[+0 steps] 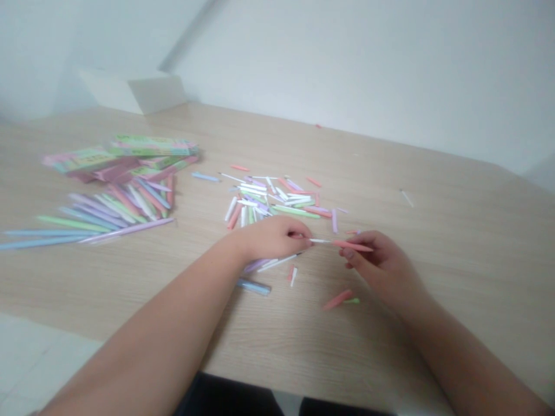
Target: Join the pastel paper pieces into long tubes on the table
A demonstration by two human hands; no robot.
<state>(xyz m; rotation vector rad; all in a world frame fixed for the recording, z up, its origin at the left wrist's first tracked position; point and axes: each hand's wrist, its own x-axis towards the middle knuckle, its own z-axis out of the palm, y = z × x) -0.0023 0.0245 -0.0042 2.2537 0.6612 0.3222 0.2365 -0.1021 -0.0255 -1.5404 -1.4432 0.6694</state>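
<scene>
A slim coral-red tapered pen barrel (355,247) lies nearly level in the right hand (381,263), its pointed end aimed right. A thin white plastic stick (321,240) runs, roughly in line, from its left end to the left hand (280,236). Both are above the bench (468,254), between its near and far edges, slightly blurred.

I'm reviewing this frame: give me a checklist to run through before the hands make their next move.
1. Right hand has a grip on the coral pen barrel: ok.
2. Left hand has its fingers closed at the near end of the thin white refill: ok.
3. Refill seated in the barrel: cannot tell, too blurred.
4. Space around the left hand free of loose pen parts: not ok, they lie just beyond it.
5. Long pens kept apart from the loose parts: ok, they lie off to the left.
</scene>
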